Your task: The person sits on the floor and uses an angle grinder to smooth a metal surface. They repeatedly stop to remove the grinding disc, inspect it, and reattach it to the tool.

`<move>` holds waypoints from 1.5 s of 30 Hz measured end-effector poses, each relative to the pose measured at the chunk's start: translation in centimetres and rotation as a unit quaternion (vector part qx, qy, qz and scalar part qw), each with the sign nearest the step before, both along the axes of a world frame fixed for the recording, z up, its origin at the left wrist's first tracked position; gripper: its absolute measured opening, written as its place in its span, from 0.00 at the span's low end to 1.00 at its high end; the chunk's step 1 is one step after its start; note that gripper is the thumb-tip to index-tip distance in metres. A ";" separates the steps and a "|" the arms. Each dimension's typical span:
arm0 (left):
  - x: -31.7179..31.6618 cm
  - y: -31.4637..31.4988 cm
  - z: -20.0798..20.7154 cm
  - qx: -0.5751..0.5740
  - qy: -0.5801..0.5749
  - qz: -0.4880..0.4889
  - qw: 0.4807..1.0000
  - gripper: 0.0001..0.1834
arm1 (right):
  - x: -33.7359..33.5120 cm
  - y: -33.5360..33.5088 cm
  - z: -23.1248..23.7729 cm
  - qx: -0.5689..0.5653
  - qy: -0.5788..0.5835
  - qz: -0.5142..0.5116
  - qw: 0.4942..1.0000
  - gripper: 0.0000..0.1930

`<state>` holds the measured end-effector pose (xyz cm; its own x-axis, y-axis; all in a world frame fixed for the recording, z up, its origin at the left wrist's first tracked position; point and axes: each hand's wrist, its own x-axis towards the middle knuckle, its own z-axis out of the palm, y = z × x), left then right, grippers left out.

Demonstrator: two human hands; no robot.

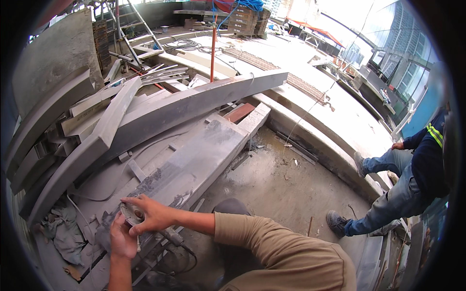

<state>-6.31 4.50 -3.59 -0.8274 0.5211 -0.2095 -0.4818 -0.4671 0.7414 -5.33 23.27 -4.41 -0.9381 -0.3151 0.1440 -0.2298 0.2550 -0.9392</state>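
Both my hands meet at a small round grey disc [130, 213] with a brownish hub in its middle, at the lower left. My right hand [154, 213] reaches in from the right, its fingers and thumb curled round the disc's edge. From below, my left hand [123, 238] grips the disc's near side. A dark power tool with a cable [171, 236], possibly an angle grinder, lies just below my right forearm. Whether the disc is joined to it is hidden. Under my hands runs a long grey beam [204, 150], dusty and dark-stained in places.
Curved grey beams [194, 104] and stacked profiles lie on the left. A crumpled cloth [68, 237] is near my left arm. Behind are a ladder [138, 29] and an orange pole [213, 53]. On the right sits another person [412, 165] in jeans, beside a curved concrete kerb [310, 138].
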 end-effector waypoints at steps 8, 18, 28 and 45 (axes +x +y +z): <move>0.8 0.5 1.4 -0.037 0.006 0.039 0.999 0.17 | -0.3 0.2 -0.5 -0.005 0.031 0.056 0.998 0.60; 0.9 0.2 2.3 -0.017 0.007 0.040 0.999 0.18 | -0.9 1.2 0.3 -0.006 0.079 0.114 0.990 0.62; 0.7 -0.4 1.5 -0.036 0.105 0.018 0.994 0.25 | -1.0 0.3 -1.0 -0.014 0.093 0.057 0.994 0.59; -0.3 -1.2 -1.1 -0.163 0.012 0.050 0.985 0.24 | 0.2 -1.1 -2.1 -0.124 -0.004 -0.007 0.992 0.55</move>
<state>-6.63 3.30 -4.74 -0.8779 0.3444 -0.3326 -0.4265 -0.2468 0.8701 -5.13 22.17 -6.55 -0.9437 -0.2574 0.2076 -0.2198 0.0192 -0.9754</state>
